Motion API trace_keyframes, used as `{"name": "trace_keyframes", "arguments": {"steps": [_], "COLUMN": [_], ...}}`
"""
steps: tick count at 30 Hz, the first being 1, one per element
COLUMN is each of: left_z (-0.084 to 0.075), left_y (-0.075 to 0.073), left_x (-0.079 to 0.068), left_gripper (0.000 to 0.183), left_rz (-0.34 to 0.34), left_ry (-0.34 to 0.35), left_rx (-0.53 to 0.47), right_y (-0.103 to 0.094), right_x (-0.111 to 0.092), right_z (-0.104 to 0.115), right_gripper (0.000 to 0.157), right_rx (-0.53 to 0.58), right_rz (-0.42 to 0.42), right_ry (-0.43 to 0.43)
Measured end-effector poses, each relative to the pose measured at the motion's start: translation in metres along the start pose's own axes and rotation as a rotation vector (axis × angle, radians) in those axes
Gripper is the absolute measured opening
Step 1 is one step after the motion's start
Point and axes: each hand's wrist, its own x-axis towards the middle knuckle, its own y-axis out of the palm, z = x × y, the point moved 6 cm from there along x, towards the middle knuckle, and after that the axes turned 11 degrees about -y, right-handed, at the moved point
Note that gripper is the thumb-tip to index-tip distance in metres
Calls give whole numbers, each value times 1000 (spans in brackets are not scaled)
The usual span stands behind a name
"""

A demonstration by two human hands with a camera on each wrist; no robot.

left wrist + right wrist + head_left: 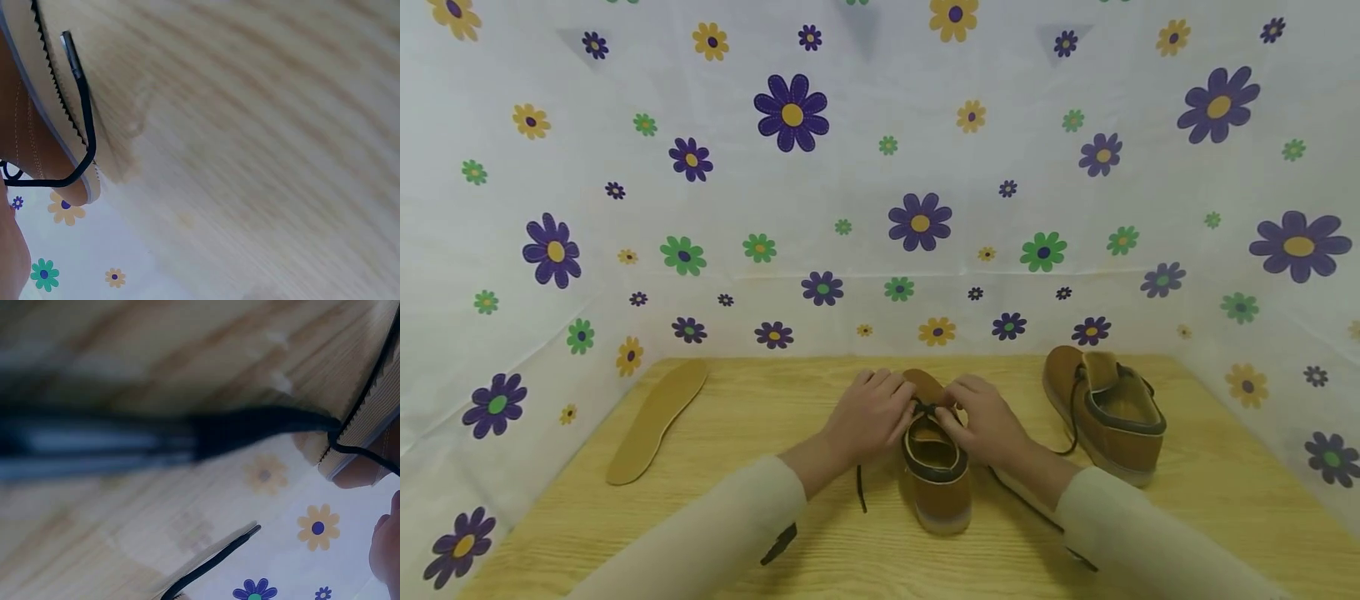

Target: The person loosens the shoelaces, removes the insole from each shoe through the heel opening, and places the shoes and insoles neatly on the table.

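Observation:
A brown shoe (pixel 942 492) stands upright on the wooden table, its heel toward me and its dark collar open. My left hand (pixel 868 417) and right hand (pixel 988 423) meet over its front, on either side of the tongue. Between their fingertips, both hands pinch the dark shoelace (pixel 927 409) where it crosses. One lace end (pixel 90 119) hangs beside the pale sole (pixel 47 81) in the left wrist view. The other lace end (pixel 125 440), with a metal tip, runs blurred and close across the right wrist view. My fingers partly cover the shoe's toe.
A second brown shoe (pixel 1127 450) stands at the right with its tongue up and its lace (pixel 1071 425) trailing onto the table. On the left lies a flat tan insole (pixel 658 425). A white flower-printed sheet (pixel 850 183) encloses the table's back and sides.

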Motion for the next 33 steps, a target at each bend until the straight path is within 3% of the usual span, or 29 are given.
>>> {"name": "trace_keyframes", "arguments": {"steps": [4,9,16,25,33], "left_z": [-5,-6,-4,-5,-11], "left_y": [1,2,4,4,-4], "left_x": [3,-1,-4,7,12], "left_gripper": [21,17,14,12,11], "left_rz": [38,18,9,111,79], "left_ry": [47,37,48,96,207], "left_rx": [-89,-158,-172,-190,-155], "right_y": [3,9,12,16,16], "right_x": [3,3,4,2,0], "right_z": [4,1,0,-5,-2], "right_gripper": [7,4,6,8,7], "right_rx": [17,55,92,77,9], "right_rz": [-13,-2,77,136,200], "right_ry": [-57,-43,5,5,-3]}}
